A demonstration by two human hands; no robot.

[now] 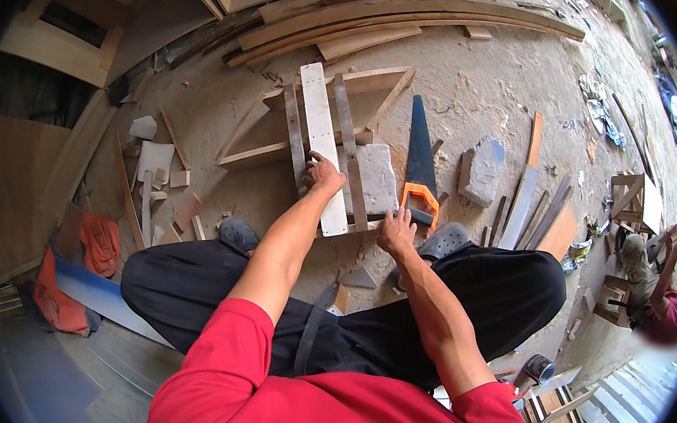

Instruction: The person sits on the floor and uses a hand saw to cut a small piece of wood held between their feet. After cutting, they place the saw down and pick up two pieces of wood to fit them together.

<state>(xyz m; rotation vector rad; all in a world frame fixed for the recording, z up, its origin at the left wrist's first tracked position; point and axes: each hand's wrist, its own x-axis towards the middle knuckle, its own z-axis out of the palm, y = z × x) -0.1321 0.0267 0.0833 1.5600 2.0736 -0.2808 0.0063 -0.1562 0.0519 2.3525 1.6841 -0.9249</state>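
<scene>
A long white-painted board (pixel 319 116) with small nail holes lies lengthwise across a wooden frame (pixel 391 78) on the floor. My left hand (pixel 324 174) is closed across this board, fingers over its left edge and thumb by the right. Dark strips (pixel 347 130) run along either side of the board. My right hand (pixel 397 232) is near the frame's close end, fingers stretched forward and bent slightly, seemingly holding nothing. Just beside it lies a handsaw (pixel 419 144) with a dark blade and orange handle. Under the frame, a pale block (pixel 377 177) shows partly.
Another rough block (pixel 482 171) and several wood strips (pixel 526 195) lie to the right. Long planks (pixel 387 26) cross the far floor. Offcuts (pixel 179 179) and an orange-and-dark cloth (pixel 100 244) are at left. A co-worker (pixel 669 303) sits at the far right, beside small wooden frames.
</scene>
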